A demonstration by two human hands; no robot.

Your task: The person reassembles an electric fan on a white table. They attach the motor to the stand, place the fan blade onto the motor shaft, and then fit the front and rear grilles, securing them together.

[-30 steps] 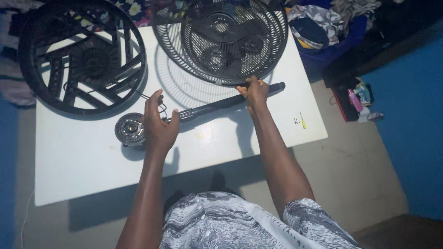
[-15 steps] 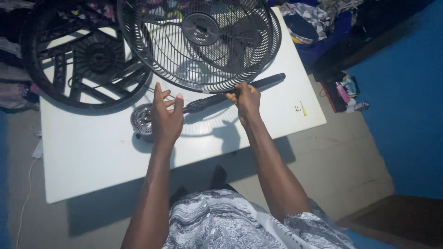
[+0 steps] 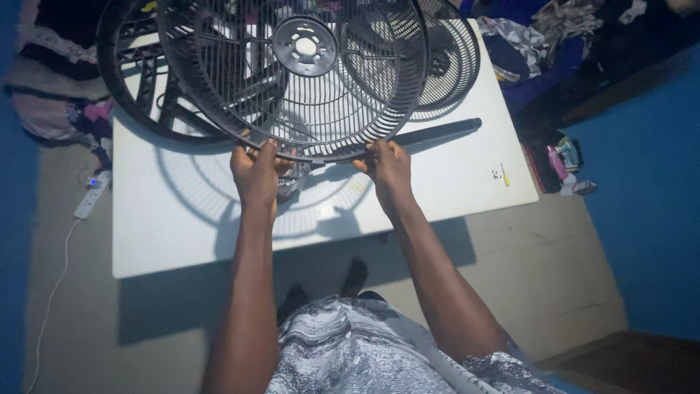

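Grille work is where I am standing right now: I am holding the round black fan grille up off the white table, tilted toward me, with both hands closed around its near rim. My left hand is curling over the rim on the left, thumb on top and fingers wrapped underneath; my right hand is gripping the same rim further right in the same way. Neither hand is spread, both are clamping the wire edge.

Judging how far along things are, I am thinking the fan is lying well apart in pieces. The large black ring frame is lying flat on the far left of the table, partly behind the grille. A second grille is resting at the far right, behind the one I am lifting. The black pole is lying across the table just beyond my right hand, and the small round motor part is sitting under the grille's near edge, mostly hidden. A little yellow-handled screwdriver is lying near the table's right edge, untouched.

So nothing is looking joined yet; the grille is in the air and every other piece is waiting loose on the table.
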